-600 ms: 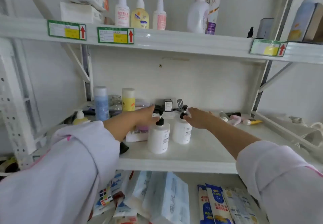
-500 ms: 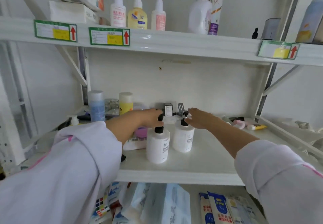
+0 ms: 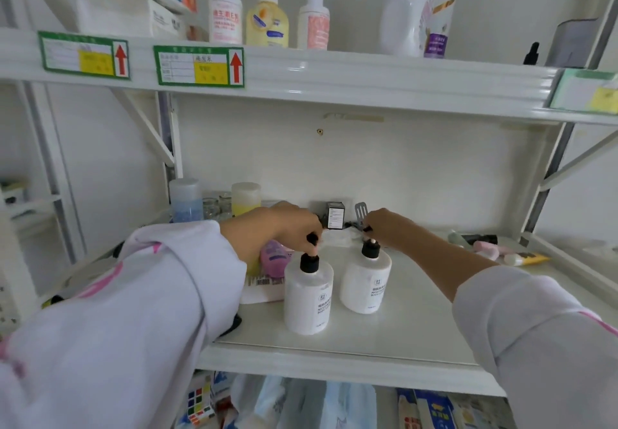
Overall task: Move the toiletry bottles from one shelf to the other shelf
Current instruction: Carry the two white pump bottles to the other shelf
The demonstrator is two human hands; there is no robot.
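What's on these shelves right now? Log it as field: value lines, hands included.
left hand: grips pump of front bottle
right hand: at pump of back bottle, grip hidden
bottles: upright, apart, on middle shelf
top shelf: five pump bottles, boxes
behind: blue bottle, yellow bottle

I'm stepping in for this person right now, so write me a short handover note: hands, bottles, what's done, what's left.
Left hand: fingers curled on the black pump of the nearer white bottle.
Right hand: fingers at the pump top of the farther white bottle; grip looks pinched.
Both bottles stand upright on the middle shelf, not lifted yet.
Upper shelf already carries several pump bottles.
Done: both bottles grasped. Left: lift them and set them on the other shelf.
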